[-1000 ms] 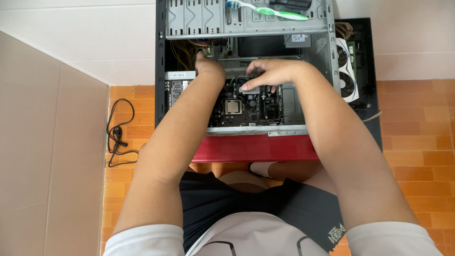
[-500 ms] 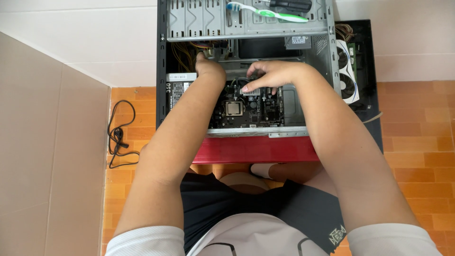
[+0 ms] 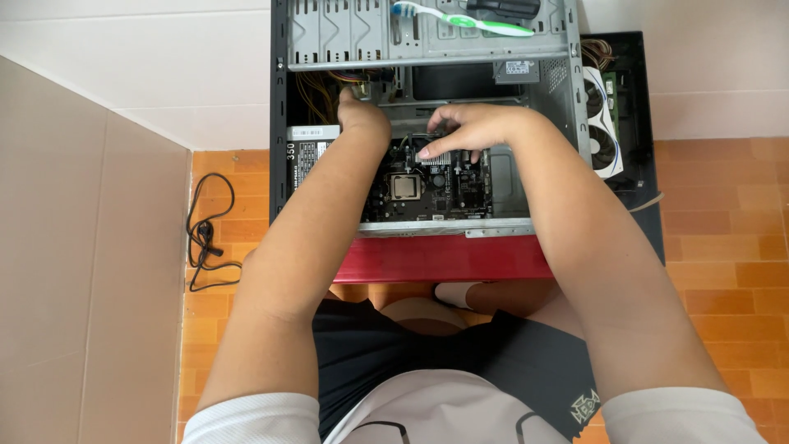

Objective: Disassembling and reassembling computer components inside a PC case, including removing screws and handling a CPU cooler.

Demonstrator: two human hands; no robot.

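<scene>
An open grey computer case [image 3: 542, 82] lies on its side on a red stand [image 3: 444, 259] in front of me. Inside is a dark motherboard [image 3: 427, 189] with a square silver processor [image 3: 404, 187]. My left hand [image 3: 362, 111] reaches into the case's upper left by a bundle of yellow wires [image 3: 316, 94]; its fingers are hidden. My right hand [image 3: 468, 127] rests bent over the board's top edge, fingertips touching parts there. Whether it grips anything is hidden.
A green and white toothbrush [image 3: 460, 18] and a dark tool [image 3: 501, 6] lie on the case's drive cage. A white two-fan graphics card [image 3: 602, 123] sits on a black panel [image 3: 637, 90] to the right. A black cable [image 3: 201, 234] lies on the orange tiles at left.
</scene>
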